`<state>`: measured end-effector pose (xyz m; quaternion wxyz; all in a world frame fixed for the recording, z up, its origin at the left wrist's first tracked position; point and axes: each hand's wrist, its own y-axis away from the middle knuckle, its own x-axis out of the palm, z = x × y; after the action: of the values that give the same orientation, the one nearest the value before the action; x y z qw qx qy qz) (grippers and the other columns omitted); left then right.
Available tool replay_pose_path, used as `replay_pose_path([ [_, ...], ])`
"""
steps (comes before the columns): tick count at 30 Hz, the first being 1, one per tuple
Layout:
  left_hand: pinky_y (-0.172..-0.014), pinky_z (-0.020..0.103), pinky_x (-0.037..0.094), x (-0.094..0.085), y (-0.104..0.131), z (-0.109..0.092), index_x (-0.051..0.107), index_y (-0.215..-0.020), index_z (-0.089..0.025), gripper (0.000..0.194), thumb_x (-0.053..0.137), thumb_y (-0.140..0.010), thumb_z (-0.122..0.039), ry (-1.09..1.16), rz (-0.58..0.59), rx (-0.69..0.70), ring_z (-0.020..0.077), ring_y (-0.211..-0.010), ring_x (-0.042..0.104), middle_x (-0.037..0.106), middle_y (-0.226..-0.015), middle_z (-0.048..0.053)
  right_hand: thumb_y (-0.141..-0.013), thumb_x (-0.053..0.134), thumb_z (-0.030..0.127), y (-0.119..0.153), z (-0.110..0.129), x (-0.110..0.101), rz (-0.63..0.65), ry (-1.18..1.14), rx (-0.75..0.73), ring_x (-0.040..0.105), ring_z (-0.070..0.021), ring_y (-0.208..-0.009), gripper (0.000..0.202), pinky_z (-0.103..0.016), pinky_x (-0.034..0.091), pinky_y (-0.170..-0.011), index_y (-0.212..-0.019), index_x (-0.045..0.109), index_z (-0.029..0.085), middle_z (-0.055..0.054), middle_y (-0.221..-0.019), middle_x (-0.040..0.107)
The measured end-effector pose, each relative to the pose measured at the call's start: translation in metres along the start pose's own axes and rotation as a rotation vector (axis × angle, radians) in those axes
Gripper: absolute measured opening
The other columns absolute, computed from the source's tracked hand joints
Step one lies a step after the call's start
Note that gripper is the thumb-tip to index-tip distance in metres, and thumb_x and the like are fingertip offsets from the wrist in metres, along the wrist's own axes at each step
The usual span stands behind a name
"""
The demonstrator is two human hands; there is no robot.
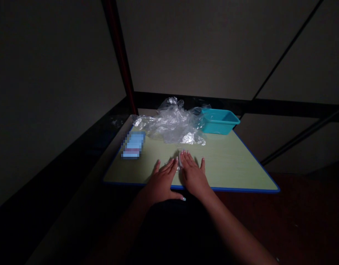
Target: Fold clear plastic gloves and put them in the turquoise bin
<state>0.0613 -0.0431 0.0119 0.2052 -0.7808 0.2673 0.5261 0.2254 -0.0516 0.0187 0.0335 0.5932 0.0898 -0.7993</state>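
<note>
Plastic film half-hidden beneath hands

The counter is pale yellow-green with a blue edge. A teal plastic tub sits by a heap of clear, glossy plastic bags. Fingernails on the left hand look pale blue, perhaps painted. A dark red post rises behind.

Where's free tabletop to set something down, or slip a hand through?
Bare: right side of the table, between the right hand and the right edge, in front of the teal bin. Also the near-left corner, below the blurred flat item, beside the left hand. Crowded: back, under the crumpled clear plastic.
</note>
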Motion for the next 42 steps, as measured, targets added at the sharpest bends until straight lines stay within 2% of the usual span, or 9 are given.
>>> replay_pose_path([
  [4,-0.116,0.056,0.011,-0.013,0.002,0.005,0.001,-0.154,-0.017,0.113,0.071,-0.072,-0.050,0.116,-0.060,-0.034,0.0301,-0.148,0.009,0.011,-0.158,0.020,-0.090,0.031,0.012,0.001,0.001,0.001,0.013,0.004,0.002,0.018,-0.0228,-0.147,0.063,-0.066,-0.005,-0.112,-0.152,0.021,0.018,-0.009,-0.158,0.022],
  [6,-0.116,0.058,0.012,-0.017,0.005,0.009,0.014,-0.153,-0.019,0.095,0.067,-0.077,-0.044,0.125,-0.134,-0.066,0.0299,-0.147,0.013,0.019,-0.158,0.018,-0.088,0.032,0.010,0.002,0.001,0.001,0.017,0.000,0.006,0.018,-0.0223,-0.147,0.066,-0.065,-0.005,-0.112,-0.152,0.021,0.017,-0.009,-0.158,0.021],
  [9,-0.115,0.061,0.008,-0.016,0.011,0.015,0.043,-0.142,-0.023,0.062,0.060,-0.085,-0.039,0.042,-0.201,-0.055,0.0296,-0.143,0.030,0.039,-0.151,0.014,-0.085,0.034,0.009,0.002,0.002,0.000,0.014,0.000,0.005,0.017,-0.0223,-0.147,0.070,-0.065,-0.006,-0.112,-0.153,0.021,0.017,-0.009,-0.158,0.020],
  [12,-0.115,0.063,0.006,-0.012,0.015,0.019,0.054,-0.133,-0.024,0.049,0.057,-0.087,-0.040,-0.047,-0.211,-0.010,0.0293,-0.139,0.037,0.049,-0.144,0.011,-0.085,0.034,0.007,0.002,0.002,0.000,0.018,0.017,0.008,0.017,-0.0232,-0.147,0.070,-0.066,-0.006,-0.111,-0.153,0.021,0.020,-0.008,-0.158,0.020],
  [18,-0.116,0.059,0.014,-0.005,0.015,0.020,0.058,-0.129,-0.023,0.044,0.055,-0.090,-0.041,-0.064,-0.224,-0.019,0.0268,-0.138,0.039,0.055,-0.140,0.009,-0.089,0.031,0.008,0.001,0.005,-0.001,0.010,0.075,-0.014,0.016,-0.0235,-0.147,0.066,-0.069,-0.007,-0.109,-0.152,0.022,0.022,-0.006,-0.159,0.014],
  [23,-0.117,0.057,0.017,-0.004,0.014,0.020,0.055,-0.133,-0.023,0.047,0.055,-0.089,-0.039,-0.074,-0.222,-0.014,0.0260,-0.139,0.038,0.053,-0.142,0.009,-0.092,0.031,0.011,0.000,0.012,-0.002,-0.011,0.138,-0.145,0.019,-0.0232,-0.146,0.063,-0.066,-0.006,-0.111,-0.152,0.022,0.029,-0.004,-0.159,0.016],
  [33,-0.116,0.058,0.020,-0.006,0.014,0.019,0.059,-0.128,-0.025,0.038,0.053,-0.091,-0.032,-0.061,-0.217,-0.017,0.0261,-0.142,0.033,0.053,-0.142,0.007,-0.095,0.036,0.016,-0.009,0.008,-0.008,0.127,0.133,-0.269,0.026,-0.0215,-0.144,0.058,-0.059,0.003,-0.115,-0.149,0.030,0.034,-0.001,-0.158,0.020],
  [37,-0.115,0.058,0.023,-0.006,0.015,0.018,0.067,-0.116,-0.023,0.031,0.055,-0.089,-0.032,-0.105,-0.271,-0.023,0.0301,-0.143,0.029,0.050,-0.145,0.008,-0.095,0.036,0.018,-0.011,0.006,-0.008,0.141,0.124,-0.293,0.025,-0.0214,-0.145,0.057,-0.060,0.000,-0.115,-0.150,0.029,0.034,-0.001,-0.158,0.022],
  [42,-0.111,0.048,0.034,-0.004,0.015,0.022,0.071,-0.108,-0.021,0.026,0.055,-0.088,-0.028,-0.108,-0.351,-0.016,0.0307,-0.131,0.040,0.058,-0.132,0.010,-0.093,0.037,0.014,-0.014,0.002,-0.009,0.199,0.091,-0.318,0.025,-0.0195,-0.145,0.062,-0.060,-0.001,-0.115,-0.150,0.026,0.036,-0.001,-0.158,0.024],
])
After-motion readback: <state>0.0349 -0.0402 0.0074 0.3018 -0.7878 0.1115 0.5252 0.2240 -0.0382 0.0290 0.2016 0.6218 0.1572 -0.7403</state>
